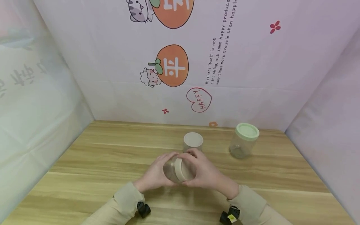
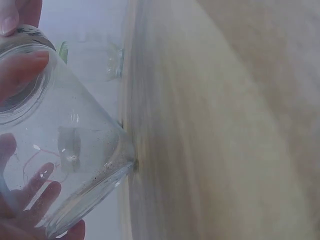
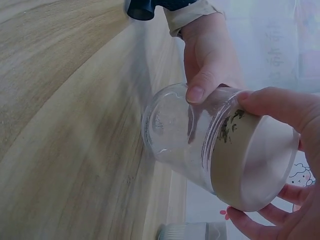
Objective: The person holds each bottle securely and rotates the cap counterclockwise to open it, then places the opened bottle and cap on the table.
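A clear jar is held tilted in front of me, its lower edge at the tabletop in the left wrist view. On it sits a cream lid with dark printed marks on its side. My left hand grips the jar's clear body, thumb on the near side. With fingers and thumb spread around the lid's rim, my right hand holds the lid end, which faces right. Lid and jar are together. Through the glass in the left wrist view, several fingers show behind the jar.
Just behind my hands stands a jar with a whitish lid, partly hidden by the right hand. Farther right is a clear jar with a light green lid. The wooden table ends at a printed cloth backdrop, with cloth on both sides.
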Demonstrator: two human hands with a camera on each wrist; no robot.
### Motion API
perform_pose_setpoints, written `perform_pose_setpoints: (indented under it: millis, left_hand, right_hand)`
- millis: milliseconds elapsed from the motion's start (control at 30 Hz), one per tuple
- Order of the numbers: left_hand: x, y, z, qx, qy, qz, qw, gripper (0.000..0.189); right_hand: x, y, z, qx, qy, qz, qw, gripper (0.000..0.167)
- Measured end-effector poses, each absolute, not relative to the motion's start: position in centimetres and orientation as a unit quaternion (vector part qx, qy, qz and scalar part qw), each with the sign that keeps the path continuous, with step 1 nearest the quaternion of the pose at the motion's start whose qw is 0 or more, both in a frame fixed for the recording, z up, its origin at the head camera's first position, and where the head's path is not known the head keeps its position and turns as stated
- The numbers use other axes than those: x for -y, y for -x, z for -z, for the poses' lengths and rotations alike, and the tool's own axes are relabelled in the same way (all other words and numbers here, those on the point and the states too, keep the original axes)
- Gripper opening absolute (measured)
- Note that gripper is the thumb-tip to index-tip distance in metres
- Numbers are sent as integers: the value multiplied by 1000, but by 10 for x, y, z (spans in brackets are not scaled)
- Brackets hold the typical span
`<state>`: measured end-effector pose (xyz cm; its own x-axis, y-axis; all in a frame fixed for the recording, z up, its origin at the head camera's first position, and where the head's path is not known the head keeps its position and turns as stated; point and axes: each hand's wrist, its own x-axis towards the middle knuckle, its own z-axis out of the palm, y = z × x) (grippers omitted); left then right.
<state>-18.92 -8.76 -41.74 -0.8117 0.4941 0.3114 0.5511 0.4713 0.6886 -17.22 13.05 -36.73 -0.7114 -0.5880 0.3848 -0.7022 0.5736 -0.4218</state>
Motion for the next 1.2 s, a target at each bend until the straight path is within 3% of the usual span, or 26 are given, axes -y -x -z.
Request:
perform_pose_setpoints:
  millis: [267,733,1200]
  left_hand:
    - [91,198,420,842,264,470,0,100]
    - [92,201,419,835,199,512,-33,106]
    - [143,198,401,815,138,563,9,99]
  right_hand:
    - [-133,174,368,862,-365,-333,112,80]
    - [-142,177,377,828,-331,-444,83,75]
    - [-143,173,390,866,-303,-388,83,64]
